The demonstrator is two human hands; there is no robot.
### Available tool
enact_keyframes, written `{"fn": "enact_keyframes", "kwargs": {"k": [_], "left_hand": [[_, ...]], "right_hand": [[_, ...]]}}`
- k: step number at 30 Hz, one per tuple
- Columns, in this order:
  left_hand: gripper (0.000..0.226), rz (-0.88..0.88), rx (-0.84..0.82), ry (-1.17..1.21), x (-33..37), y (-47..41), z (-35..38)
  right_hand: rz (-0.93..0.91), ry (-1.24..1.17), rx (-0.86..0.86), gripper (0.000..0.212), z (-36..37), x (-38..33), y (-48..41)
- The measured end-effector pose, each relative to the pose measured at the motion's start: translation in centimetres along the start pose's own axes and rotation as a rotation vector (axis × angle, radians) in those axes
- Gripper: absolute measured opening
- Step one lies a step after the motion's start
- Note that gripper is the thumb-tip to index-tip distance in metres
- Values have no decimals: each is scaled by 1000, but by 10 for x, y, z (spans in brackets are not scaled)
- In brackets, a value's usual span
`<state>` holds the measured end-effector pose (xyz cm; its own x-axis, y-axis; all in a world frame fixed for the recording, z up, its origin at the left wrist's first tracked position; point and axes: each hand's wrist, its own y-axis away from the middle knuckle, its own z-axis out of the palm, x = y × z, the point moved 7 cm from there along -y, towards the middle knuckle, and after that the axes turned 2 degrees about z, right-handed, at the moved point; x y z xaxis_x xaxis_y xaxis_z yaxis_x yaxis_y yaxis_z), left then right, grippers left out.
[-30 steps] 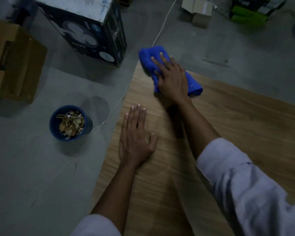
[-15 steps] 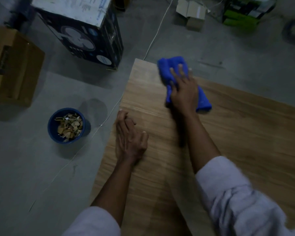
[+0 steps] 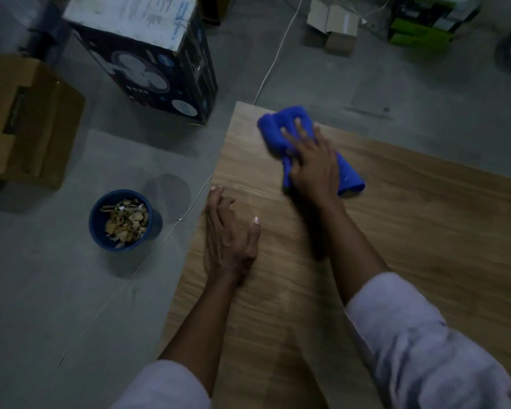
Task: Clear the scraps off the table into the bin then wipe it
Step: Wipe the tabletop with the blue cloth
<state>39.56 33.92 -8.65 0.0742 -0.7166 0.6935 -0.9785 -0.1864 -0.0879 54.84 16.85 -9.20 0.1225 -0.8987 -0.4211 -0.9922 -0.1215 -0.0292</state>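
A blue cloth [image 3: 281, 125] lies bunched on the wooden table [image 3: 425, 225] near its far left corner. My right hand [image 3: 314, 163] presses flat on the cloth, fingers spread over it. My left hand [image 3: 227, 237] rests on the table by the left edge, fingers together and thumb out, holding nothing. On the floor to the left of the table stands a blue bin [image 3: 121, 219] with scraps [image 3: 124, 221] of paper and wood inside. No scraps show on the visible tabletop.
A dark printed fan box [image 3: 148, 60] stands on the floor beyond the table's corner. A brown cardboard box [image 3: 27, 122] sits at far left. A thin white cable [image 3: 278, 51] runs across the concrete floor. Small cartons [image 3: 334, 25] and green packs [image 3: 419, 28] lie at the back.
My right hand has slid the cloth along the far corner area, back toward the left. My left hand's fingers closed together and shifted slightly toward the table edge.
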Motion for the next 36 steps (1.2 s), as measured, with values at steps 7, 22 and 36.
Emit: {"fn": "enact_keyframes", "kwargs": {"k": [7,22,36], "left_hand": [[62,6,16,32,-4,-2,-2],[72,-2,75,122,-10,-9,-9],[65,112,205,30,-3,-5,-21]], "right_hand": [[-245,4,-32,50,30,-76,49],[-250,97,-141,56,44,-99,-22],[-655,105,-229,47,51,-124,62]]}}
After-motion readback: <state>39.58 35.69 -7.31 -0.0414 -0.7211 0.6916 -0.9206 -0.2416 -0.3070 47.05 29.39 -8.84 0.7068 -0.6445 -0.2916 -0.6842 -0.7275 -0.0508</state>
